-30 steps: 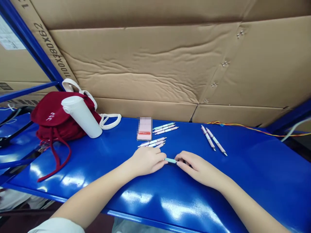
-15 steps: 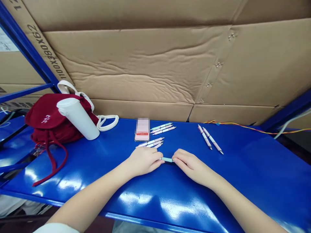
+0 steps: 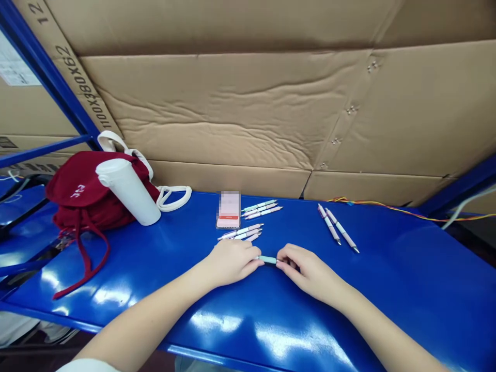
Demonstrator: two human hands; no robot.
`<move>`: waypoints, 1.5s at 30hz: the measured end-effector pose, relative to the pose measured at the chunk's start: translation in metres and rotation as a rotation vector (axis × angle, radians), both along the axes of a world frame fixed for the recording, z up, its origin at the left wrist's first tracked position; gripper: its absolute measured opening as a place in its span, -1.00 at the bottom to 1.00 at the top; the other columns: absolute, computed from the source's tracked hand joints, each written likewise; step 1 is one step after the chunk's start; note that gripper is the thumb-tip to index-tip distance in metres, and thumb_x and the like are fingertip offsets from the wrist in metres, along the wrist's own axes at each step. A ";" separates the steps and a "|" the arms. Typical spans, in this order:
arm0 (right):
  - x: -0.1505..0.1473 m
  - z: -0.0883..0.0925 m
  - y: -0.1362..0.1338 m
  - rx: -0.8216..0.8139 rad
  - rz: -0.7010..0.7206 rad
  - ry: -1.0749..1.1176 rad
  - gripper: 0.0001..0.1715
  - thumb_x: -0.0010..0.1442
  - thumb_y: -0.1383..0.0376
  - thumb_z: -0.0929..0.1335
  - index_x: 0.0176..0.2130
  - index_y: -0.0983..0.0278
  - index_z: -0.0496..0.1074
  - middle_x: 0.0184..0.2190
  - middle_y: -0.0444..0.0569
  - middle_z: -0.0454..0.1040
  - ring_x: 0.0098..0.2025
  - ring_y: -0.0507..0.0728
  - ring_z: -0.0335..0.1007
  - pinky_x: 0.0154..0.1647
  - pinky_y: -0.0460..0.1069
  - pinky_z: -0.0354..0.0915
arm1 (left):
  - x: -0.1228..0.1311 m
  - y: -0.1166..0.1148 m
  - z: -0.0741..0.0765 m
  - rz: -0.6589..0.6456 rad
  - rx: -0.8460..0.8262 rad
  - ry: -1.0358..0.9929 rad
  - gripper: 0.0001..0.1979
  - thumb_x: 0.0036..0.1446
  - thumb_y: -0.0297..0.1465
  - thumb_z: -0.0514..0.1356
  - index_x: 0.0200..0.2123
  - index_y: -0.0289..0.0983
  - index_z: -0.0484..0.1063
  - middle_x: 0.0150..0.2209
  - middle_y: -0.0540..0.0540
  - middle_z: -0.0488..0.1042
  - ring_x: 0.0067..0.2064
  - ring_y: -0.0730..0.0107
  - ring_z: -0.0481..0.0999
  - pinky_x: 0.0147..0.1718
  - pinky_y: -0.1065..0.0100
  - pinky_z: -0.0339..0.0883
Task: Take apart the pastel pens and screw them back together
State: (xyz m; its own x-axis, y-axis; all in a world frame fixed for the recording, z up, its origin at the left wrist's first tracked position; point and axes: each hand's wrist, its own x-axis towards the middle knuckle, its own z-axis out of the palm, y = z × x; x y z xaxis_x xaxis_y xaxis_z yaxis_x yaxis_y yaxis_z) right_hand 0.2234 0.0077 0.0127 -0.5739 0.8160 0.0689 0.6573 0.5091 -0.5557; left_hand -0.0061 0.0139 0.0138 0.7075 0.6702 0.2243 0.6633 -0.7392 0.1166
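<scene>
A light green pen [image 3: 268,259] lies level between my two hands, above the blue table. My left hand [image 3: 233,262] pinches its left end. The fingers of my right hand [image 3: 306,268] close on its right end, thumb and forefinger at the tip. Just beyond my left hand lies a group of pens [image 3: 242,232], partly hidden by that hand. Farther back is another group of several pens [image 3: 261,208]. Two pink and white pens [image 3: 336,227] rest side by side to the right.
A phone [image 3: 228,211] lies behind the nearer pens. On the left, a white bottle [image 3: 132,194] leans against a red backpack [image 3: 83,188] on the blue table [image 3: 155,268]. Cardboard [image 3: 217,113] stands along the back. Thin coloured wires [image 3: 387,204] run at the back right.
The view has shifted slightly, so everything sits a little lower. The fingers of my right hand have changed their bend at the pen's end. The pen stays between both hands.
</scene>
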 end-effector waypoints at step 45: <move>0.023 -0.005 0.019 0.060 -0.063 -0.009 -0.78 0.23 0.20 0.23 -0.30 0.23 0.41 -0.47 -0.10 0.42 -0.46 0.05 0.31 -0.39 -0.04 0.23 | 0.010 0.002 -0.017 0.116 0.025 0.078 -0.73 0.25 -0.26 0.02 -0.19 -0.27 0.43 -0.26 -0.13 0.46 -0.21 0.25 0.46 -0.33 0.33 0.34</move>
State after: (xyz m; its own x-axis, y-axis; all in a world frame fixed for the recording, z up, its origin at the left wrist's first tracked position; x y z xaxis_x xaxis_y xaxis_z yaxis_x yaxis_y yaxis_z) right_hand 0.2468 0.0265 0.0079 -0.5222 0.8452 0.1136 0.6938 0.4986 -0.5197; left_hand 0.0039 0.0161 -0.0030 0.6417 0.7432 0.1896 0.7507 -0.6592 0.0434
